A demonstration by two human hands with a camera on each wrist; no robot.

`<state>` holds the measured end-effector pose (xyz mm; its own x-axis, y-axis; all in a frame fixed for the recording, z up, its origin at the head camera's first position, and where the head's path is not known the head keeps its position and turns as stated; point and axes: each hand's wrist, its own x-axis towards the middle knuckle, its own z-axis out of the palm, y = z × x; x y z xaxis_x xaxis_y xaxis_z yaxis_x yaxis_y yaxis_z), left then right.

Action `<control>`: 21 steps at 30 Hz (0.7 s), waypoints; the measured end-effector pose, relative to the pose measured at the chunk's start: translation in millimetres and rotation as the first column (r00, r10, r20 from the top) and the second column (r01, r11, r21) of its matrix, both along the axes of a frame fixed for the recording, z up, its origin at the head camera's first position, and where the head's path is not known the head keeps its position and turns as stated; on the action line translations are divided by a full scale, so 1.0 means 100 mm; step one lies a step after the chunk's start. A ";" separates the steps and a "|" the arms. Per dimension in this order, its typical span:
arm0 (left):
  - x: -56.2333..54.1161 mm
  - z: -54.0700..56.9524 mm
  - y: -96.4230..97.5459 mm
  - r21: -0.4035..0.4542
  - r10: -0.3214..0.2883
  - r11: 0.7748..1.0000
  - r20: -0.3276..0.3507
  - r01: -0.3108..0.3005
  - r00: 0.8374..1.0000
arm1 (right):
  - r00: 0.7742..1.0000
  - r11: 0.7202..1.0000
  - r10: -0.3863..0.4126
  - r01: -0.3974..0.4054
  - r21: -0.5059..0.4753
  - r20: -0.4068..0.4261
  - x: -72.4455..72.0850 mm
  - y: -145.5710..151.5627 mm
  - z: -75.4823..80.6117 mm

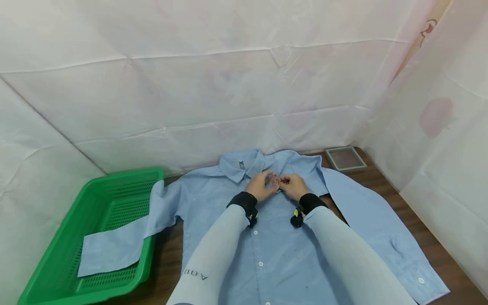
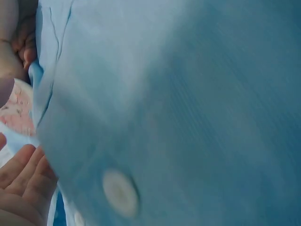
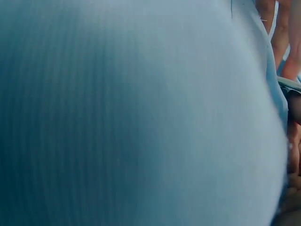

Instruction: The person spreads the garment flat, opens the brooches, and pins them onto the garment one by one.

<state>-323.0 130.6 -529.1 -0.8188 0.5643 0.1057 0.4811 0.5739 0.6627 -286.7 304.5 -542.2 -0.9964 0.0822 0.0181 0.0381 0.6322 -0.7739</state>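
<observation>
A light blue button-up shirt (image 1: 213,203) lies spread front side up on the table. Over its chest, my left hand (image 1: 260,186) holds a small round clear piece with a pink pattern (image 1: 275,181) between thumb and fingers. Right beside that disc is my right hand (image 1: 294,186), its fingers curled and their tips appearing to pinch a raised fold of the shirt. The left wrist view shows the pink disc (image 2: 19,110) at the fabric's edge, above the left fingers (image 2: 33,176). Shirt cloth fills most of the right wrist view, hiding much of the right fingertips.
At the left stands a green plastic basket (image 1: 154,173), with one shirt sleeve (image 1: 114,245) draped into it. The other sleeve (image 1: 373,220) stretches along the right side of the wooden table (image 1: 438,250). A grey-framed square tray (image 1: 354,167) sits at the back right, near the white curtain (image 1: 213,93).
</observation>
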 end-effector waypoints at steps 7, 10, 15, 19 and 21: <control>0.08 0.15 -0.29 -0.170 -0.039 0.985 -0.010 0.037 0.999 | 0.998 0.995 0.053 -0.052 0.090 -0.015 0.03 0.04 0.08; 0.10 0.20 -0.41 -0.262 -0.054 0.964 -0.030 0.044 0.998 | 0.998 0.989 0.060 -0.055 0.135 -0.034 0.05 0.09 0.12; 0.07 0.15 -0.57 -0.388 -0.088 0.920 -0.084 0.049 0.993 | 0.989 0.965 0.093 -0.061 0.253 -0.114 0.11 0.14 0.21; 0.02 0.06 -0.67 -0.474 -0.119 0.878 -0.088 0.063 0.989 | 0.975 0.889 0.181 -0.106 0.445 -0.130 0.14 0.19 0.23; 0.01 0.02 -0.71 -0.510 -0.122 0.858 -0.075 0.067 0.990 | 0.967 0.842 0.236 -0.153 0.518 -0.097 0.15 0.21 0.22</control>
